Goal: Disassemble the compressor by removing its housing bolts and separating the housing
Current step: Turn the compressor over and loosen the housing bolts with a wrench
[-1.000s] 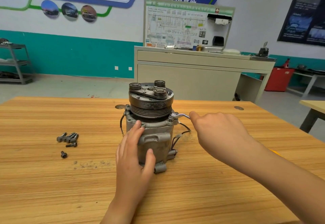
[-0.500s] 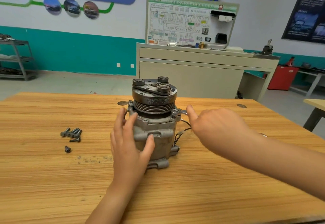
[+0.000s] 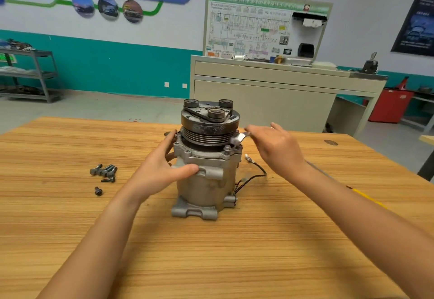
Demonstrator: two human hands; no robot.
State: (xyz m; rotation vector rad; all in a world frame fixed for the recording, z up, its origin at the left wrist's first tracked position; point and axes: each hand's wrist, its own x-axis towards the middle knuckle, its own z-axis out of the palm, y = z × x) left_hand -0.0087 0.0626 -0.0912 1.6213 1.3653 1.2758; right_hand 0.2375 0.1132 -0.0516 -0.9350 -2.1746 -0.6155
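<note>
The grey compressor [image 3: 206,181] stands upright on the wooden table [image 3: 70,228], its dark pulley and clutch plate [image 3: 210,120] on top. My left hand [image 3: 162,169] grips the housing's left side, with the thumb across the front flange. Right of the pulley, my right hand [image 3: 274,148] holds a small silver wrench [image 3: 242,137], whose head sits on a housing bolt at the right flange corner. The hand and wrench are motion-blurred. Another bolt [image 3: 227,148] stands in the front flange.
Several loose bolts [image 3: 104,172] lie in a cluster on the table left of the compressor, with one more [image 3: 98,190] nearer me. Black wires [image 3: 253,176] trail from the compressor's right side. A yellow object [image 3: 366,196] peeks out under my right forearm.
My left hand has shifted from the front of the housing round to its left side. My right hand swung the wrench handle back behind the pulley. The view moved closer.
</note>
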